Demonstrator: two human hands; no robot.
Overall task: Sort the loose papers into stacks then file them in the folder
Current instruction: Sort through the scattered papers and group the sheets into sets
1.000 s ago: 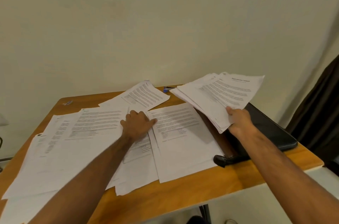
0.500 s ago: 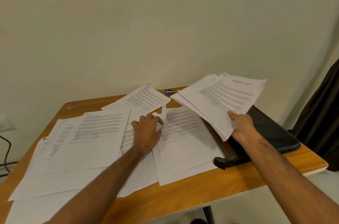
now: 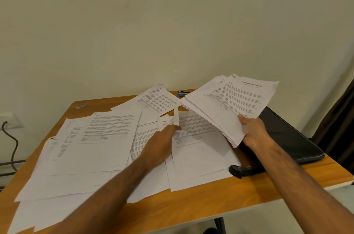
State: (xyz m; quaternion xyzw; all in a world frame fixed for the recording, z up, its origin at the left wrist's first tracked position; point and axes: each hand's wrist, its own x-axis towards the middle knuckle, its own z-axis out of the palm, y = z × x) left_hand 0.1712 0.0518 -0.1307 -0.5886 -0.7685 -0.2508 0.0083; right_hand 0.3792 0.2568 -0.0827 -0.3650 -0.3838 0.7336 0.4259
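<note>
head view, near edge first: loose papers [image 3: 92, 149] lie spread and overlapping across the wooden worktop [image 3: 191, 207]. left hand [image 3: 159, 145] is on them mid-worktop, fingers pinching the lifted corner of one sheet [image 3: 195, 149]. right hand [image 3: 252, 132] grips a fanned stack [image 3: 228, 103] raised off the surface — just above the black folder [image 3: 291, 138] at the right edge. farther back, a small blue object [image 3: 182, 93] sits by the wall.

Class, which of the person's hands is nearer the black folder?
Right. The right hand holds a paper stack just above the black folder; the left hand lifts a sheet farther left.
</note>
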